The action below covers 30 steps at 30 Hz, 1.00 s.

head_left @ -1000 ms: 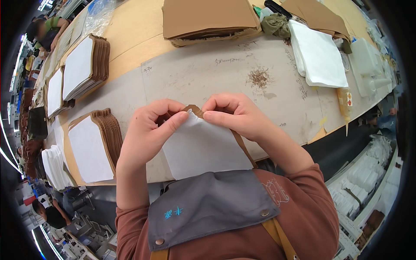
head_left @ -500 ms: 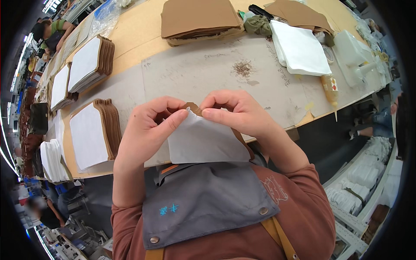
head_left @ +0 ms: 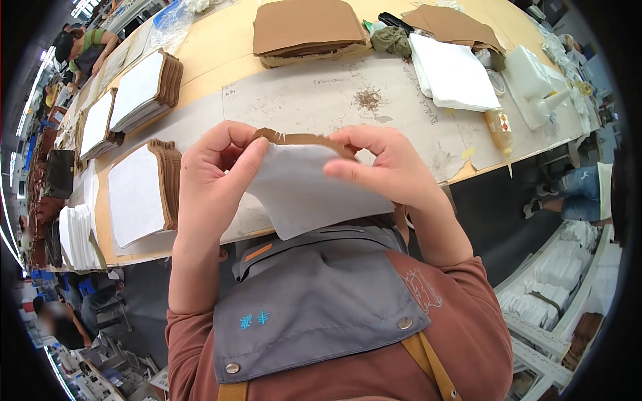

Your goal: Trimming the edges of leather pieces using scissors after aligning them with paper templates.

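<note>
white cloth-like material with a brown, notched edge makes up the piece (head_left: pixel 314 184) between the two hands, raised in front of the person's body, over the near edge of the table (head_left: pixel 207 50). its brown edge runs along the top, facing away from the person, and its pale face hangs down toward the grey apron (head_left: pixel 314 301).

the left hand (head_left: pixel 217 164) pinches the piece's upper left corner, thumb on the near face and the fingers curled behind. the right hand (head_left: pixel 388 164) is at the upper right end of the brown edge, forefinger against it and thumb over the pale face, the two standing somewhat apart; whether they press the piece between them, i cannot tell.

beyond the hands a grey sheet (head_left: pixel 267 100) covers part of the table, with handwritten marks and a patch of brown scuffs or crumbs (head_left: pixel 368 99) on it. to the left stand three stacks of white-topped brown pieces, the nearest stack (head_left: pixel 137 200) just beside a bundle of white material (head_left: pixel 77 237). at the far side lies a pile of brown sheets (head_left: pixel 307 27); to its right are a crumpled olive cloth (head_left: pixel 391 41) and a stack of white sheets (head_left: pixel 455 73), with a nozzled amber bottle (head_left: pixel 499 130) near its lower corner and a white plastic container (head_left: pixel 525 83) further right.
</note>
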Each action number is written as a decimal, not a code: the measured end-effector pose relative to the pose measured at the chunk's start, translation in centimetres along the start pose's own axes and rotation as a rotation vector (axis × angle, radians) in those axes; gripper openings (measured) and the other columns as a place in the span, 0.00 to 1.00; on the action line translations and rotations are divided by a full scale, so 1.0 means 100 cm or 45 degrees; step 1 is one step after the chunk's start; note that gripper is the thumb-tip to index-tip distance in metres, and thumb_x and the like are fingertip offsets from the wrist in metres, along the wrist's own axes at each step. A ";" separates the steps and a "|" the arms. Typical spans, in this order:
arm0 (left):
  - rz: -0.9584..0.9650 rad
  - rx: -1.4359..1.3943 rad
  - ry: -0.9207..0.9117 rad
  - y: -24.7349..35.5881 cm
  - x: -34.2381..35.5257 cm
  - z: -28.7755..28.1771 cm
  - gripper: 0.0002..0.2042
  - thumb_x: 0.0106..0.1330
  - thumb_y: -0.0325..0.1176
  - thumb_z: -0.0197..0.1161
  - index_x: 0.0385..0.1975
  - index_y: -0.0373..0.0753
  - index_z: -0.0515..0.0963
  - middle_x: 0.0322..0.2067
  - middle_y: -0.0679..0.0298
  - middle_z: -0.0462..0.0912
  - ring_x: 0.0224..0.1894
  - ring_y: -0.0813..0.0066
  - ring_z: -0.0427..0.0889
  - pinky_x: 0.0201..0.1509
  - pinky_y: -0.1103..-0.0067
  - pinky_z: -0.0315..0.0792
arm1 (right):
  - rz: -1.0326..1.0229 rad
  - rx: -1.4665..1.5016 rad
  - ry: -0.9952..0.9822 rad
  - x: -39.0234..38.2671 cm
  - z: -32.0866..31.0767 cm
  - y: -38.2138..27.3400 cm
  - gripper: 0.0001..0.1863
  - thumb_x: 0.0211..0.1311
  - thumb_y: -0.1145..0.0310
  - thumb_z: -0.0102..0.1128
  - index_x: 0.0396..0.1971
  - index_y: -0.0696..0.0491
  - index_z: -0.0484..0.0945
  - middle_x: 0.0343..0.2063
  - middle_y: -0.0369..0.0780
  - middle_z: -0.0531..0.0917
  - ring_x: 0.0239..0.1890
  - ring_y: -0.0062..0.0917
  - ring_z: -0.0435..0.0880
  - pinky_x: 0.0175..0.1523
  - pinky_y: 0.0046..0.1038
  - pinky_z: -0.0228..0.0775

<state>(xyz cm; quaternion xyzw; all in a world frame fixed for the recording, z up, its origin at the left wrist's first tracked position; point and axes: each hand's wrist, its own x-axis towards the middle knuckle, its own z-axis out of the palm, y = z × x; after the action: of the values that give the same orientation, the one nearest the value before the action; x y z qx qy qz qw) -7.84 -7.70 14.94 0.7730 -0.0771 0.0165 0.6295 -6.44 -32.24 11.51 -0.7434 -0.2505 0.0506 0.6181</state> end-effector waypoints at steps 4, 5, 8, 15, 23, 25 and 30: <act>0.007 -0.038 0.013 0.001 -0.004 -0.001 0.03 0.70 0.27 0.65 0.38 0.34 0.81 0.28 0.75 0.80 0.29 0.92 0.73 0.32 0.89 0.65 | 0.299 0.067 0.101 0.000 0.001 -0.017 0.07 0.66 0.71 0.67 0.37 0.60 0.84 0.28 0.31 0.82 0.31 0.12 0.75 0.39 0.19 0.68; 0.005 -0.055 0.015 0.001 -0.005 0.000 0.04 0.71 0.27 0.65 0.38 0.34 0.81 0.28 0.75 0.79 0.29 0.92 0.72 0.32 0.89 0.64 | 0.314 0.093 0.087 -0.001 0.000 -0.017 0.07 0.66 0.71 0.66 0.37 0.60 0.84 0.27 0.31 0.82 0.31 0.11 0.75 0.37 0.19 0.68; 0.065 0.064 0.034 0.000 -0.003 -0.002 0.04 0.71 0.28 0.64 0.40 0.34 0.82 0.28 0.76 0.78 0.29 0.92 0.70 0.32 0.89 0.63 | 0.304 0.130 0.101 -0.003 0.003 -0.015 0.07 0.67 0.71 0.66 0.37 0.60 0.84 0.27 0.31 0.82 0.31 0.11 0.75 0.36 0.20 0.68; 0.074 0.360 -0.030 0.004 -0.004 -0.012 0.05 0.67 0.22 0.64 0.40 0.33 0.83 0.30 0.72 0.79 0.31 0.89 0.72 0.34 0.88 0.65 | 0.055 -0.077 0.033 0.005 0.004 0.005 0.09 0.65 0.71 0.66 0.42 0.58 0.85 0.29 0.38 0.86 0.34 0.17 0.80 0.42 0.24 0.73; 0.225 0.387 -0.033 -0.002 0.003 -0.006 0.03 0.70 0.22 0.62 0.36 0.32 0.82 0.31 0.69 0.80 0.35 0.85 0.73 0.39 0.87 0.64 | 0.055 0.136 0.035 0.002 0.001 0.015 0.12 0.66 0.67 0.68 0.43 0.57 0.85 0.32 0.39 0.87 0.35 0.18 0.81 0.44 0.24 0.74; 0.179 0.352 -0.025 -0.002 0.003 -0.004 0.03 0.70 0.22 0.62 0.37 0.32 0.82 0.32 0.69 0.81 0.36 0.85 0.74 0.41 0.87 0.65 | 0.071 0.105 0.020 0.002 0.000 0.016 0.11 0.66 0.67 0.67 0.43 0.57 0.85 0.31 0.39 0.87 0.35 0.18 0.81 0.44 0.24 0.74; 0.142 0.251 -0.098 -0.005 0.003 -0.008 0.04 0.69 0.21 0.63 0.40 0.31 0.83 0.34 0.67 0.83 0.40 0.83 0.78 0.48 0.86 0.70 | 0.068 0.083 0.010 0.002 -0.001 0.020 0.11 0.66 0.66 0.67 0.41 0.57 0.84 0.29 0.38 0.86 0.33 0.18 0.79 0.42 0.23 0.72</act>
<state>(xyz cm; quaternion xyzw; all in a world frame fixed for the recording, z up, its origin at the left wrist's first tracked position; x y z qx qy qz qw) -7.36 -6.85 14.63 0.8256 -0.1422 0.0293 0.5452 -5.59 -32.46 9.71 -0.7296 -0.2263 0.0724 0.6413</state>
